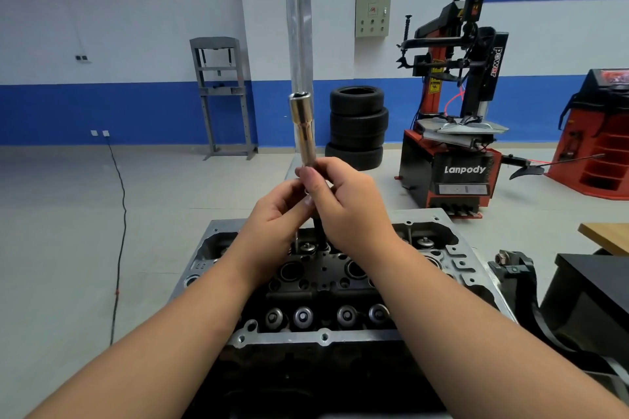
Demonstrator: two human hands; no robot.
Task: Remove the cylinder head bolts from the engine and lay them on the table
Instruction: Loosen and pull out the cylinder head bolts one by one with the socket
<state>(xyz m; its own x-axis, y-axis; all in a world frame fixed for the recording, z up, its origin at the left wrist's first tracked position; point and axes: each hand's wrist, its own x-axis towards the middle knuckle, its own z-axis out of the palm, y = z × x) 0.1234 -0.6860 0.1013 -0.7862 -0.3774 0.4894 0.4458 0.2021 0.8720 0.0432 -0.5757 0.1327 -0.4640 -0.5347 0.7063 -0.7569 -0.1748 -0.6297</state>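
Note:
A shiny long socket stands upright in front of me, open end up, above the engine. My left hand and my right hand both close around its lower end. A dark shaft runs down from between my hands toward the cylinder head; what it is I cannot tell. The head is grey metal with valve springs in a row and round plug wells. No loose bolts are visible.
A wooden table corner shows at the right edge. A black engine stand part sits right of the head. Behind are stacked tyres, a red tyre changer, a grey press frame and a floor cable.

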